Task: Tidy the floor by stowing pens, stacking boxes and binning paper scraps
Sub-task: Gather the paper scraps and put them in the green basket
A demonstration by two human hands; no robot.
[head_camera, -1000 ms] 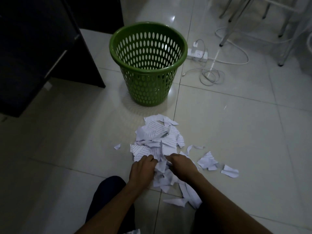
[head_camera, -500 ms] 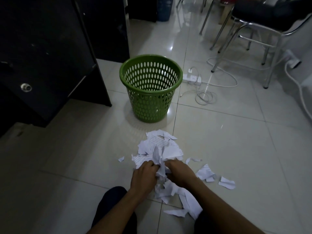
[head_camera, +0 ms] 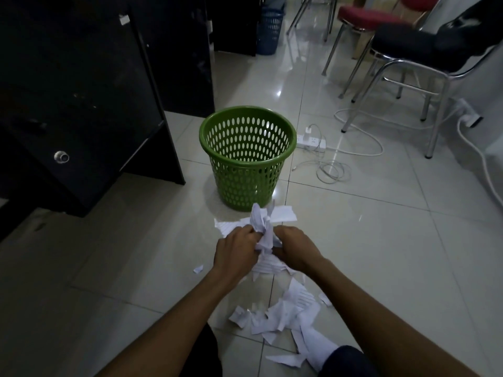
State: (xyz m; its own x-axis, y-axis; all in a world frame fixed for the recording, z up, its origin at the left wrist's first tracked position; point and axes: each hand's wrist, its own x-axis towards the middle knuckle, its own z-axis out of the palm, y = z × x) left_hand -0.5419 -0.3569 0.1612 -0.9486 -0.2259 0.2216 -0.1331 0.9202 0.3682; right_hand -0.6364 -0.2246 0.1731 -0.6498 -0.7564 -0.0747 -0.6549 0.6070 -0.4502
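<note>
Grip: the left hand and the right hand clasp one paper bunch from its two sides, with the fingers curled into it.
Bunch: it is lifted off the floor, and its top sticks up between the hands. Some strips hang loose under them.
Squeeze: I think the hands should press the bunch tighter first, because the hanging strips can fall on the way.
Bin: the green bin stands upright just ahead, with its mouth open.
Release: it is better to bring both hands over the rim and let go only above the mouth.
Remaining: many loose scraps lie on the floor near the knees, and one small scrap lies alone to the left. More handfuls seem needed.
Caution: a white cable lies right of the bin, so scraps should not land there.
Pens, boxes: not in view.
</note>
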